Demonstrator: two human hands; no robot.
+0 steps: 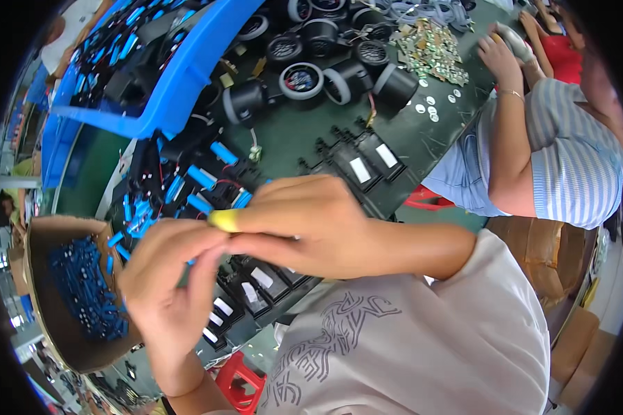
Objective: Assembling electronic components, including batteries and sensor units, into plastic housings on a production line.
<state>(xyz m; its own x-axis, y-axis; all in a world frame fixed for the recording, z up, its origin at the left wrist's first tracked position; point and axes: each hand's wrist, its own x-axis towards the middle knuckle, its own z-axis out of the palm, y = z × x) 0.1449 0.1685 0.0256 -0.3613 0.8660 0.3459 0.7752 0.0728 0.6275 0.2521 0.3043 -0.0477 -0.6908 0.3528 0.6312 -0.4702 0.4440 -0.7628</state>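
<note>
Left hand [169,280] and right hand [311,225] together, fingertips meeting; cannot tell whether anything is pinched between. Blue cylinders [202,178] just beyond, toward left edge of worktop [422,131]: probably light, stiff, slick, dent-prone; best held mid-barrel.

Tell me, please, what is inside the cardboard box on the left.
The cardboard box holds a heap of blue cylinders; whatever lies beneath the top layer is covered.
</note>
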